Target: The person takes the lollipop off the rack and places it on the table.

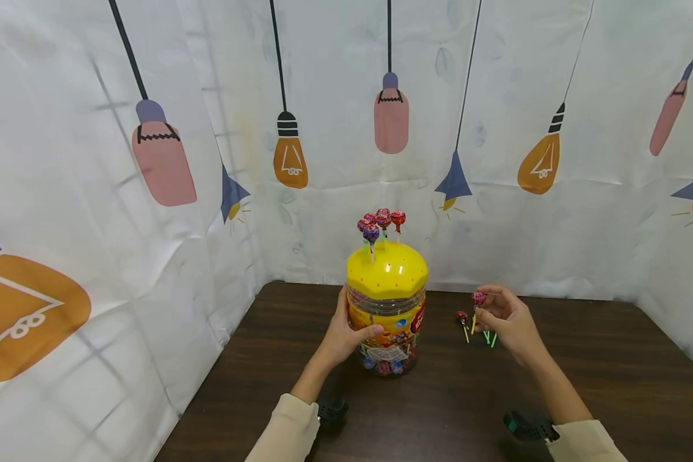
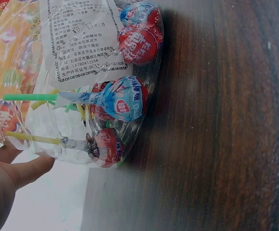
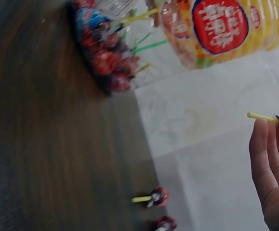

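Observation:
A clear plastic jar (image 1: 385, 333) with a bright yellow lid (image 1: 389, 273) stands upright on the table, wrapped lollipops inside its base. My left hand (image 1: 343, 333) grips the jar's left side, the thumb lying across its front. Several lollipops (image 1: 371, 232) stick up out of the lid. To the right of the jar, my right hand (image 1: 514, 324) pinches a lollipop (image 1: 478, 299) with a dark red wrapper, held head up. The right wrist view shows its yellow stick (image 3: 260, 116) at the fingertips. Close by lies another lollipop (image 1: 461, 317), and green sticks (image 1: 490, 339) show beneath the hand.
The dark wooden table (image 1: 439, 410) ends at a white curtain (image 1: 335, 244) printed with hanging lamps, behind the jar and at both sides. In the right wrist view, a loose lollipop (image 3: 159, 197) lies near the table's edge.

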A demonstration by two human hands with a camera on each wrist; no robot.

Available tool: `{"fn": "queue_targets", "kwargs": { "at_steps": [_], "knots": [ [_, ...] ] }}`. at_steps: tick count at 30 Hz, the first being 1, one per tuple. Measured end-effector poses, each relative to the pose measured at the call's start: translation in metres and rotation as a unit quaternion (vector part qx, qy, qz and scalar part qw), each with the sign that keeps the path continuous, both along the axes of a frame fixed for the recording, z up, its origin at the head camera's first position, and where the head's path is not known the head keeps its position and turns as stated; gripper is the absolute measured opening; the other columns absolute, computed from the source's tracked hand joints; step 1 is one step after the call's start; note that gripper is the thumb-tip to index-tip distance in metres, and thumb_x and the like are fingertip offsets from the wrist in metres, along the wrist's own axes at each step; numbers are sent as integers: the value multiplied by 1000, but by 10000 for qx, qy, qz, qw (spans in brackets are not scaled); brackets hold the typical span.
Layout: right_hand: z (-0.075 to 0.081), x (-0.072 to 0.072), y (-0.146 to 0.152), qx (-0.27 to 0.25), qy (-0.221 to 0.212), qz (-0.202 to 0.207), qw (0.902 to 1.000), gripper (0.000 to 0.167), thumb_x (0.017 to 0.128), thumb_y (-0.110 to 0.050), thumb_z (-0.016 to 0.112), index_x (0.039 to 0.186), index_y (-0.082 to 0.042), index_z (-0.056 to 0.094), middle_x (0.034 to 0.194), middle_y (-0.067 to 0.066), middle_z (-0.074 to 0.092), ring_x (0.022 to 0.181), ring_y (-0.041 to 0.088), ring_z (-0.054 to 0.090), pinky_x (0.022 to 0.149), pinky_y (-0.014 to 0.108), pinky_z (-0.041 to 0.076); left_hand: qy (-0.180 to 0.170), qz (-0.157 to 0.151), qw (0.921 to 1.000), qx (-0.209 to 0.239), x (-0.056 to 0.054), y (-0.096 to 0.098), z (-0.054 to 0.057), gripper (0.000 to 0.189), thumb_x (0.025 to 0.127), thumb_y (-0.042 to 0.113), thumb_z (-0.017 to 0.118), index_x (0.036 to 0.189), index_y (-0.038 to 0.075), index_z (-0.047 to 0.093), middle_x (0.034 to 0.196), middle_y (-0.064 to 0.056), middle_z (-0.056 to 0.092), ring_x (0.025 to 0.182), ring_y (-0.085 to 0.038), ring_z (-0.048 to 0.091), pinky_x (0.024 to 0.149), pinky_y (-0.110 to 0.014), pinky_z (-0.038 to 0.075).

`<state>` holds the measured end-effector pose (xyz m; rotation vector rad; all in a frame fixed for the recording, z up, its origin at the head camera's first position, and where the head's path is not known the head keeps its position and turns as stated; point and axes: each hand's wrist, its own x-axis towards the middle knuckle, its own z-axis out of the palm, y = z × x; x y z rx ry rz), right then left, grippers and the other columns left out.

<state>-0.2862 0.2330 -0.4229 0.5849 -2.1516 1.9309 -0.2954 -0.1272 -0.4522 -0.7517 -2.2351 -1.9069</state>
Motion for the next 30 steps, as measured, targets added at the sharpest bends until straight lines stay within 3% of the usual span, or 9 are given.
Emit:
{"fn": "queue_targets", "kwargs": {
  "at_steps": [12, 22, 30],
  "knots": [
    [-29, -9, 9, 232, -381, 150, 9989, 37, 99, 4, 60, 132, -9, 53, 96, 0, 59, 79, 13, 69, 69, 43, 65, 18, -33, 10000, 34, -1, 0, -1, 102, 89, 41, 80, 160, 43, 6, 154, 2, 43, 134, -21, 52, 116, -51, 44],
    [-39, -12, 13, 720, -1041, 212, 9917, 39, 99, -4, 63, 135, -3, 47, 102, 11, 59, 86, 20, 72, 75, 39, 65, -95, 44, 9999, -12, -1, -1, 1, 104, 88, 41, 81, 160, 44, 6, 154, 2, 43, 135, -21, 51, 118, -51, 42],
    [-47, -12, 19, 1151, -1342, 553, 9827, 48, 100, -7, 64, 139, 6, 41, 106, 22, 59, 88, 22, 70, 78, 41, 64, -100, 12, 9999, 14, -2, -1, 0, 102, 88, 40, 81, 159, 45, 8, 154, 3, 43, 135, -21, 51, 118, -51, 42]
  ]
}}
